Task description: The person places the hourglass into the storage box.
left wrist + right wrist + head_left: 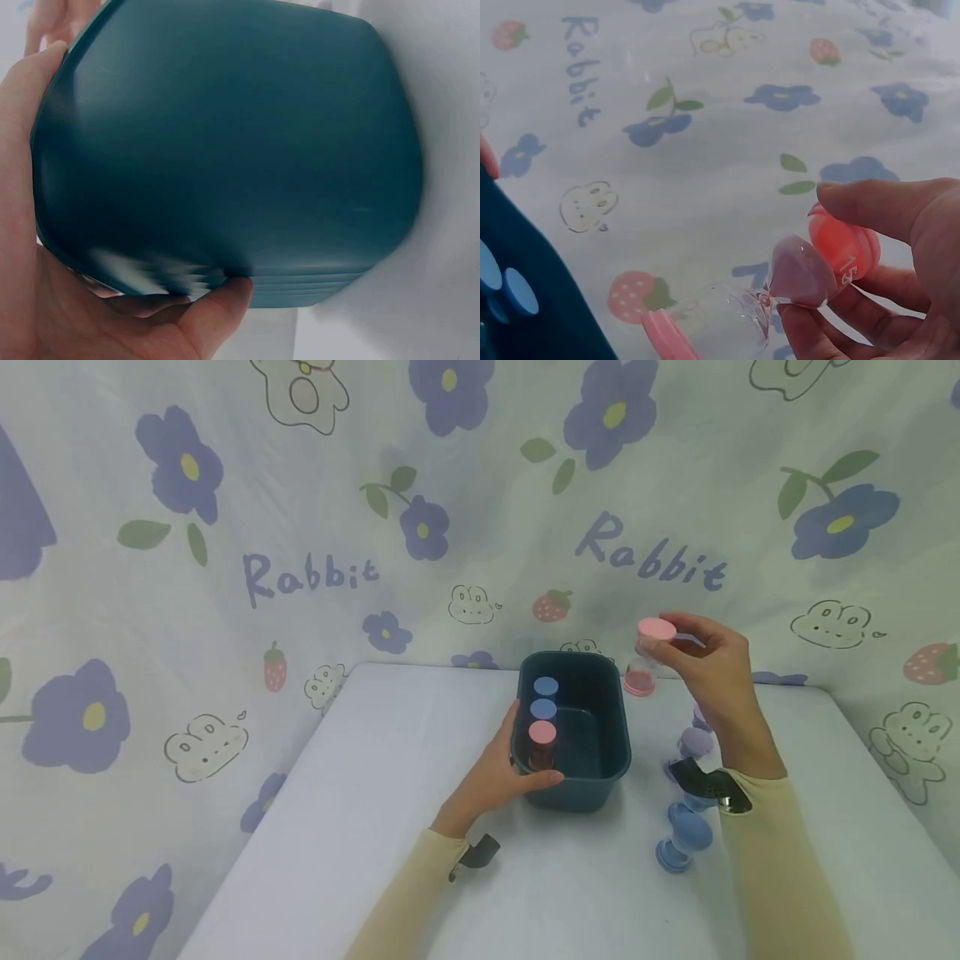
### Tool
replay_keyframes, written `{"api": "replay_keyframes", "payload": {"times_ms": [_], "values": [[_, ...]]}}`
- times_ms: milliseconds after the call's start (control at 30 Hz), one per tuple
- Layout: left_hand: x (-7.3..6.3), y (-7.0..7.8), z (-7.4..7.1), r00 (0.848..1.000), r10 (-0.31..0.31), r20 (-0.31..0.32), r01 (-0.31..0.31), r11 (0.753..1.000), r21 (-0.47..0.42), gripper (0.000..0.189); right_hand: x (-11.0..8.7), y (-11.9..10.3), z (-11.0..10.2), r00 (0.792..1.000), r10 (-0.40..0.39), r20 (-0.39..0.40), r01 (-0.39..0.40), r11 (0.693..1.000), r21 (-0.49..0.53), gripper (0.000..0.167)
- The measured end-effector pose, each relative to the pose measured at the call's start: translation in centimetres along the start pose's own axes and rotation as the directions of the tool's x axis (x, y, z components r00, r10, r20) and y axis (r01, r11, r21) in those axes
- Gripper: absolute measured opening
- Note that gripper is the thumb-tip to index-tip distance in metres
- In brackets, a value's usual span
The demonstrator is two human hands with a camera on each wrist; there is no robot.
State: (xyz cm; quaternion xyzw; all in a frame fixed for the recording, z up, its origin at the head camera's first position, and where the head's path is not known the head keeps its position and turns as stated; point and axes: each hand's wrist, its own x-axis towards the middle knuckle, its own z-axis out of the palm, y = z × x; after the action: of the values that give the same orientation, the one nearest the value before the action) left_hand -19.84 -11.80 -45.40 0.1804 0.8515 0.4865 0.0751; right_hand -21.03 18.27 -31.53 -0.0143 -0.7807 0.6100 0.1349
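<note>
My right hand [712, 668] pinches a pink-capped sand timer [657, 629] by its upper end, in the air right of a dark teal bin [581, 795]. Its clear glass bulbs, with pinkish sand in one, show in the right wrist view. My left hand [491, 781] grips the bin at its left side, thumb on the front rim. Inside the bin, along the left wall, stand another pink-capped timer [542, 732] and two blue-capped ones, the nearer blue cap [543, 709] just behind the pink. The left wrist view shows mostly the bin's outer wall [247, 150].
Right of the bin, a blue sand timer [690, 832], a purple one [696, 742] and others partly hidden by my right wrist stand on the white table [360, 793]. A curtain [315, 510] printed with flowers and rabbits hangs behind the table.
</note>
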Motion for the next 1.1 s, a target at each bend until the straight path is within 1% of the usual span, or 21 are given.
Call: {"api": "replay_keyframes", "payload": {"times_ms": [167, 367, 567, 667, 800, 900, 1100], "values": [[0.1, -0.2, 0.0, 1.000, 0.015, 0.000, -0.015, 1.000, 0.002, 0.128, 1.1, 0.1, 1.9, 0.999, -0.015, 0.036, 0.015, 1.000, 0.023, 0.056], [0.1, -0.4, 0.1, 1.000, 0.026, 0.004, -0.026, 1.000, -0.002, 0.127, 2.3, 0.7, 3.7, 0.998, -0.021, 0.058, 0.021, 1.000, 0.007, 0.055], [0.0, -0.3, 0.0, 1.000, 0.009, 0.007, -0.009, 1.000, -0.007, 0.127, 3.2, 1.4, 5.0, 0.995, -0.036, 0.088, 0.038, 0.999, -0.023, 0.056], [0.1, -0.2, 0.1, 1.000, 0.000, 0.009, 0.000, 1.000, -0.007, 0.128, 3.6, 1.7, 5.4, 0.993, -0.012, 0.115, 0.016, 1.000, -0.027, 0.055], [0.1, -0.1, 0.1, 1.000, 0.010, 0.008, -0.010, 1.000, -0.005, 0.127, 4.2, 2.3, 6.1, 0.989, 0.018, 0.146, -0.012, 0.999, -0.043, 0.056], [0.0, 0.0, 0.0, 1.000, 0.019, 0.005, -0.019, 1.000, -0.006, 0.128, 4.7, 2.7, 6.6, 0.985, 0.033, 0.171, -0.022, 0.998, -0.063, 0.057], [0.0, 0.0, 0.0, 1.000, 0.014, 0.006, -0.014, 1.000, -0.009, 0.127, 5.6, 3.9, 7.3, 0.978, 0.052, 0.203, -0.034, 0.995, -0.090, 0.057]]}}
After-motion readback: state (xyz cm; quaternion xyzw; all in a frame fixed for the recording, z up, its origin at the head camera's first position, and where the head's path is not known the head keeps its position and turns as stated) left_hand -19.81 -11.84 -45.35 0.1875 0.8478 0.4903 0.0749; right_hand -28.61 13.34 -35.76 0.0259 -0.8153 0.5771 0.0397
